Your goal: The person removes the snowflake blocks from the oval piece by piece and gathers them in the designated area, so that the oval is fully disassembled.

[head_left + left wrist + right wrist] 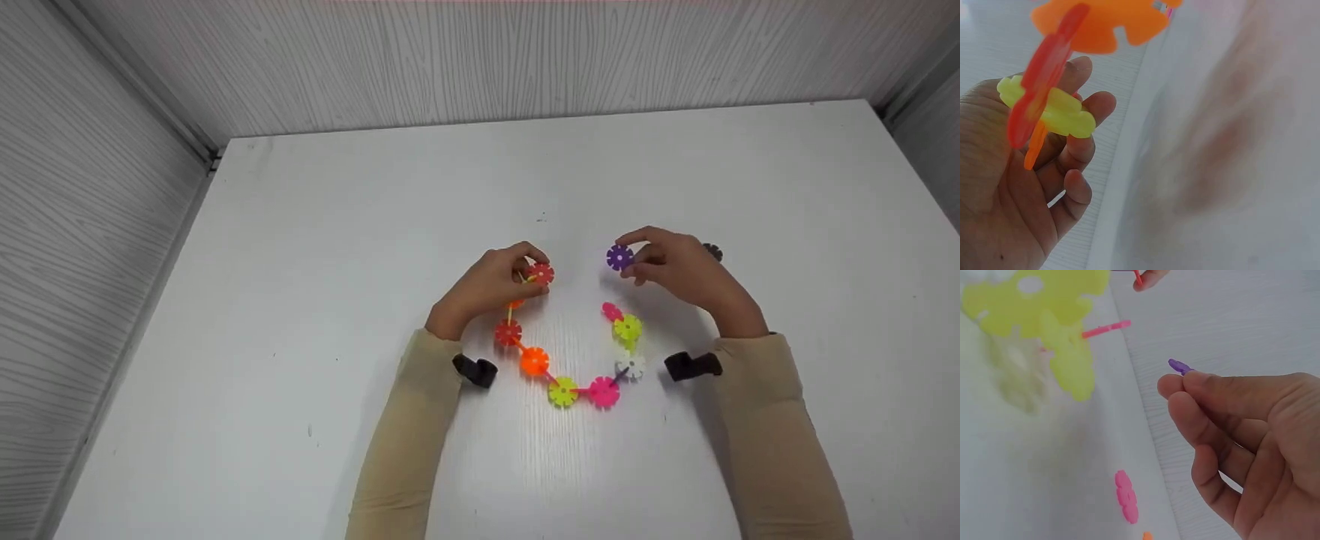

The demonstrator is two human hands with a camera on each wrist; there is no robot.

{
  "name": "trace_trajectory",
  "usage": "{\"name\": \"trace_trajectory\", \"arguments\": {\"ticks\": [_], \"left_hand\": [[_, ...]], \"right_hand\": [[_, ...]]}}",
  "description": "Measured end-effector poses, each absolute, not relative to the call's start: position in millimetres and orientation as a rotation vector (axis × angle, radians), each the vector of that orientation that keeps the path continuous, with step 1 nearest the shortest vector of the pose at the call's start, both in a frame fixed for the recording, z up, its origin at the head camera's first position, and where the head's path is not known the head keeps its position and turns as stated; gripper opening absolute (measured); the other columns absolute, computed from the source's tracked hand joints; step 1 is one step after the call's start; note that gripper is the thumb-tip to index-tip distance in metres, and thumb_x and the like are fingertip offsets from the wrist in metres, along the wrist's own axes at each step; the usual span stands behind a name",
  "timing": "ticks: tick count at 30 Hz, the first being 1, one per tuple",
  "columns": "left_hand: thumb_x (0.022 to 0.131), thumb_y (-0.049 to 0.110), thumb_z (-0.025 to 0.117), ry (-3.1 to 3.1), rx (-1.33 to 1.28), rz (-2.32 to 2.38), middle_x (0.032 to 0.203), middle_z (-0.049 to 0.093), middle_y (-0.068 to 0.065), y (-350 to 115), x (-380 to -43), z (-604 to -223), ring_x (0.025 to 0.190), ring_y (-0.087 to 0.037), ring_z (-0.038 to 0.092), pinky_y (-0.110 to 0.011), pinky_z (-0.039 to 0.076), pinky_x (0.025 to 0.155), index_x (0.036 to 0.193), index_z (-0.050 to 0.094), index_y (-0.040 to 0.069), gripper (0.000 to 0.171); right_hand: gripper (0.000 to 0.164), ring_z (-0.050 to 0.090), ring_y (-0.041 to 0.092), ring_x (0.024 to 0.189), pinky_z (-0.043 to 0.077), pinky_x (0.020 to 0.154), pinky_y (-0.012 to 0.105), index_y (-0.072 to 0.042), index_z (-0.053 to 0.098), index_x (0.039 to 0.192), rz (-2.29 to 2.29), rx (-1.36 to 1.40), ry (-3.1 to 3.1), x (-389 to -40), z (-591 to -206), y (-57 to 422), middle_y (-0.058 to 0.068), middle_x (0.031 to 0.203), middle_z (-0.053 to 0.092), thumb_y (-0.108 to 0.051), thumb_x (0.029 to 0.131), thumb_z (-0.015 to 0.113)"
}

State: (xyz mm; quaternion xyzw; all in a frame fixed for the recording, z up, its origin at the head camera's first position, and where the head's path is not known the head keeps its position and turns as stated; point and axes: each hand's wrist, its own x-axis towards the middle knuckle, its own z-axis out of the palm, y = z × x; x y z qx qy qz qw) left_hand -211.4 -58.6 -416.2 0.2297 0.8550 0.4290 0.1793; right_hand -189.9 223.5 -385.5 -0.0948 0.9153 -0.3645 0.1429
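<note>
White tabletop: hands hold 2 discs.

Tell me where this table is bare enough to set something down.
The table is bare, bar specks, left of the left sleeve, right of the right sleeve, and from the left hand and right hand back to the wall. It is crowded between the sleeves by the disc chain; a dark disc peeks past the right hand.

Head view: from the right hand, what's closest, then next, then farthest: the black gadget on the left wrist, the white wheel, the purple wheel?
1. Purple wheel: closest, pinched by the right hand.
2. White wheel: below the hand in the view.
3. Black gadget: farthest, over on the left.
</note>
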Motion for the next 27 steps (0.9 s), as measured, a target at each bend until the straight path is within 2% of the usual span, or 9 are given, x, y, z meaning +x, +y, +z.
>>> {"name": "trace_trajectory", "arguments": {"ticks": [6,16,22,27], "left_hand": [[0.087,0.022,0.069,2.413,0.637,1.216,0.087,0.064,-0.005,-59,-211,-417,0.075,-0.014,0.052,-0.023,0.042,0.07,0.119,0.06,0.013,0.034],[0.088,0.022,0.068,2.412,0.615,1.211,0.09,0.064,-0.005,-58,-211,-417,0.08,-0.016,0.055,-0.024,0.045,0.073,0.119,0.06,0.015,0.033],[0.088,0.023,0.068,2.416,0.603,1.187,0.093,0.064,-0.005,-58,-211,-417,0.083,-0.016,0.056,-0.024,0.046,0.075,0.12,0.06,0.015,0.034],[0.088,0.023,0.069,2.417,0.596,1.17,0.095,0.065,-0.006,-58,-211,-416,0.085,-0.017,0.057,-0.025,0.047,0.077,0.12,0.06,0.015,0.035]], "right_hand": [[0.036,0.064,0.023,0.09,0.044,0.082,0.034,-0.018,0.056,0.129,-1.052,-0.177,2.627,-192,-384,238,0.009,0.101,0.07,-0.021,0.094,0.063],[0.033,0.057,0.023,0.091,0.044,0.075,0.029,-0.015,0.058,0.128,-1.042,-0.147,2.667,-192,-384,264,0.01,0.099,0.062,-0.017,0.095,0.061],[0.035,0.056,0.019,0.091,0.044,0.074,0.026,-0.015,0.058,0.129,-1.019,-0.119,2.654,-193,-386,275,0.007,0.098,0.058,-0.021,0.094,0.062],[0.036,0.06,0.019,0.087,0.044,0.077,0.03,-0.015,0.058,0.129,-0.987,-0.121,2.633,-193,-390,283,0.007,0.097,0.06,-0.021,0.094,0.063]]}}
